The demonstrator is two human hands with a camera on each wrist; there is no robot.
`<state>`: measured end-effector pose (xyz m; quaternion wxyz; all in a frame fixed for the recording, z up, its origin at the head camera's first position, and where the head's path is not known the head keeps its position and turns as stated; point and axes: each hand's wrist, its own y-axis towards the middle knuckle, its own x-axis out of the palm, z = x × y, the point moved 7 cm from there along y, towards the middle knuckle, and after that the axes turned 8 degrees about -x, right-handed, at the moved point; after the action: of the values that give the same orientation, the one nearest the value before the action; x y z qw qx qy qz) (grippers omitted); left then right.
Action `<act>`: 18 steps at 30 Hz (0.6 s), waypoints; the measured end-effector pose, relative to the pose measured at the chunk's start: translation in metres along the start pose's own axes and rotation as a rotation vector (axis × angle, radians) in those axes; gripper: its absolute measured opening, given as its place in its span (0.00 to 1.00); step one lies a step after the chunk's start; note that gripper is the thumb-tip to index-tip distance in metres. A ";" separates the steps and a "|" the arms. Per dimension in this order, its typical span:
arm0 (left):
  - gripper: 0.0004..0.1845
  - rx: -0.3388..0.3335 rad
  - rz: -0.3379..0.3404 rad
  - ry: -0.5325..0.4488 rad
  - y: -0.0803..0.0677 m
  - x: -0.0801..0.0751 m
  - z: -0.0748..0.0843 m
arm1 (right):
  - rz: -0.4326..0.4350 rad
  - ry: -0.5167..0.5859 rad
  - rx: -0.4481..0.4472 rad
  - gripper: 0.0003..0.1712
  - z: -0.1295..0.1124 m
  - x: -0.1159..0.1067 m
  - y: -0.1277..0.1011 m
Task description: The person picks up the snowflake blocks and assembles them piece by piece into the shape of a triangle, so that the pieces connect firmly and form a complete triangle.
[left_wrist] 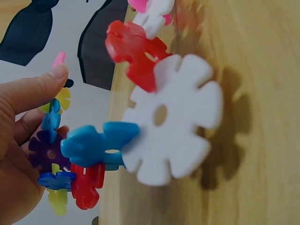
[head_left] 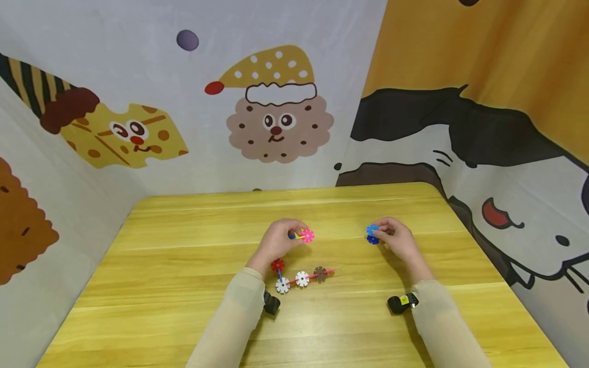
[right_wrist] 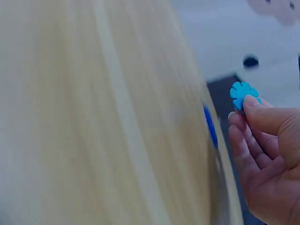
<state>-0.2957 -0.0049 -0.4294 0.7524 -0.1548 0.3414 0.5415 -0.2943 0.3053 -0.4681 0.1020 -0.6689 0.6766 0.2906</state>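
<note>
A chain of interlocking notched plastic discs runs from my left hand [head_left: 279,239] down and across the table. My left hand grips its upper end, where a pink disc [head_left: 308,235] sticks out past the fingertips. In the left wrist view, a purple disc [left_wrist: 47,151] lies against the fingers, and a large white disc [left_wrist: 190,112] joins light blue and red ones. Further right, my right hand [head_left: 399,239] pinches a light blue disc [right_wrist: 238,93] between thumb and finger. Just below it is a dark blue disc [right_wrist: 210,126], on the table and apart from the held one.
The chain's lower part, with a white disc [head_left: 302,278] and a brown disc [head_left: 320,274], extends between the forearms. The wooden table [head_left: 349,327] ends at a curtain printed with cartoon figures. Black cameras [head_left: 399,304] hang at both wrists.
</note>
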 end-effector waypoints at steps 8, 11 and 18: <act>0.16 0.018 0.012 -0.001 0.001 0.001 -0.001 | -0.032 0.064 -0.094 0.11 -0.041 0.043 0.005; 0.16 0.013 0.015 -0.003 0.000 0.002 -0.002 | -0.045 0.075 -0.103 0.10 -0.056 0.059 0.006; 0.16 -0.007 0.015 -0.038 -0.002 0.001 -0.002 | -0.043 0.111 -0.115 0.06 -0.077 0.085 0.007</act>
<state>-0.2946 -0.0059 -0.4323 0.7542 -0.1448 0.3263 0.5511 -0.2892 0.1919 -0.4485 0.0318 -0.7032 0.6488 0.2890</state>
